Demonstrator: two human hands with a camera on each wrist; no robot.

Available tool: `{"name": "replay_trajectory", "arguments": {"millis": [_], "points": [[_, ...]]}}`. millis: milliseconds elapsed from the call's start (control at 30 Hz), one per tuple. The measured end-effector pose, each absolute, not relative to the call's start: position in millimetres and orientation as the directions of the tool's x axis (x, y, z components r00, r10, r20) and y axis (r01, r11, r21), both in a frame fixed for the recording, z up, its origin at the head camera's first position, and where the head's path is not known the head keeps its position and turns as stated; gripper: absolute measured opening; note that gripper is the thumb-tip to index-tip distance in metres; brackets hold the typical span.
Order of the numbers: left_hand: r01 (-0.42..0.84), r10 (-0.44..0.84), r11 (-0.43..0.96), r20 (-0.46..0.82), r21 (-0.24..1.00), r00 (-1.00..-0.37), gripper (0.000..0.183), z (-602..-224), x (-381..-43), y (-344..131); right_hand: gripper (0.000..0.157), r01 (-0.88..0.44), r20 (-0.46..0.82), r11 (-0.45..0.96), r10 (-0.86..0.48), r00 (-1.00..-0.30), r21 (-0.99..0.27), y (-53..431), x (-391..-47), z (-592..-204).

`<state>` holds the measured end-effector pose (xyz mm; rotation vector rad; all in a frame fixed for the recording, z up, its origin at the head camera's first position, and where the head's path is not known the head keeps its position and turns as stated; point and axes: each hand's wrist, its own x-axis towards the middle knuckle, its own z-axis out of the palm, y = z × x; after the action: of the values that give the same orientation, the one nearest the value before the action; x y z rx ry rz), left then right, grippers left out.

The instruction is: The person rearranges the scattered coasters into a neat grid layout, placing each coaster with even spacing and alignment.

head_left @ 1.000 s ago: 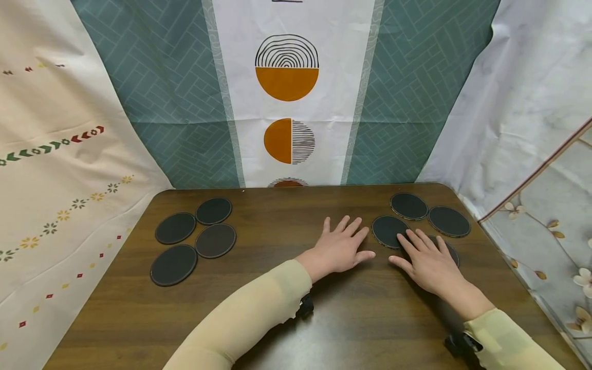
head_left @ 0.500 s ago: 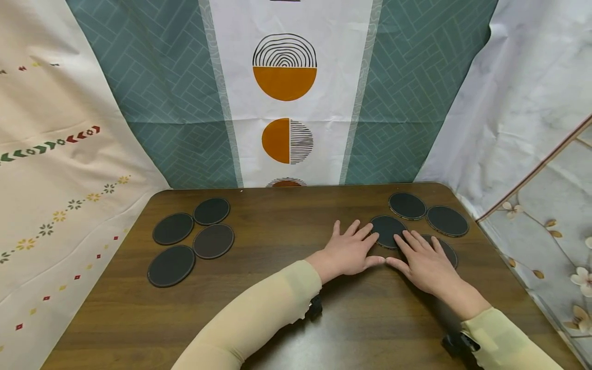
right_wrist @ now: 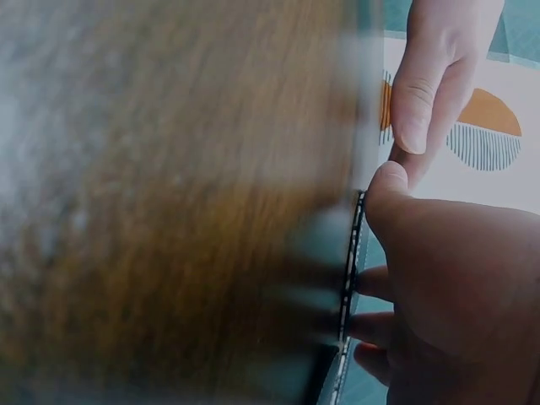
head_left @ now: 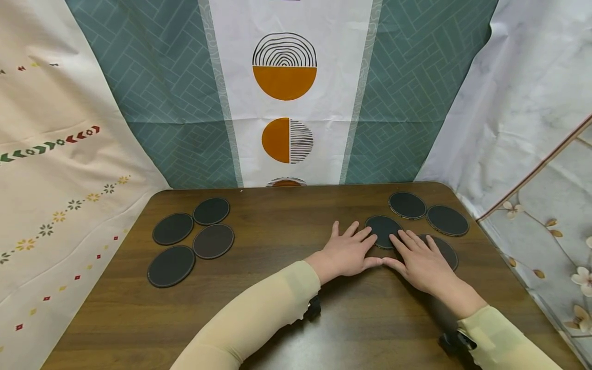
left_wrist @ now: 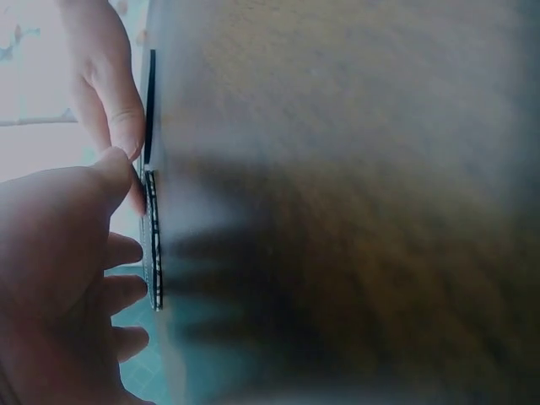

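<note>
From where I stand, two bare hands lie side by side over a dark brown, wood-grained tabletop (head_left: 287, 216), thumb tips meeting or nearly so. Between their fingertips, right of centre, is a flat, round, black disc with a pale-flecked rim (head_left: 383, 229). The left hand (head_left: 347, 253) reaches its left edge; the right hand (head_left: 423, 262) rests fingers on its right side. Neither grip is clamped on anything: the fingers are straight and spread apart, though how firmly they press I cannot tell. A similar black disc at the near right (head_left: 445, 252) is partly hidden beneath the right hand, and two more black discs (head_left: 407, 205) sit just beyond. A group of four dark discs (head_left: 171, 266) lies well apart on the left. The step looks to me like shifting the disc by touch. Doing it well should mean light, even pressure from both sides, fingertips flat so the rim stays down, and the right palm raised enough to spare the covered disc from being dragged.
</note>
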<state>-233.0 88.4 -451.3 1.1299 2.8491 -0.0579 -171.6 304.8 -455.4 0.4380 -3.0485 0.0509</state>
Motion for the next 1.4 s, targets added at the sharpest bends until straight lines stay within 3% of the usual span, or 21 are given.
{"name": "replay_trajectory", "arguments": {"millis": [1400], "points": [[0.661,0.651,0.750,-0.146,-0.023,-0.745,0.071,-440,-220,8,0.075,-0.422,0.036,0.904,-0.421,-0.906,-0.069,242,-190,-451]]}}
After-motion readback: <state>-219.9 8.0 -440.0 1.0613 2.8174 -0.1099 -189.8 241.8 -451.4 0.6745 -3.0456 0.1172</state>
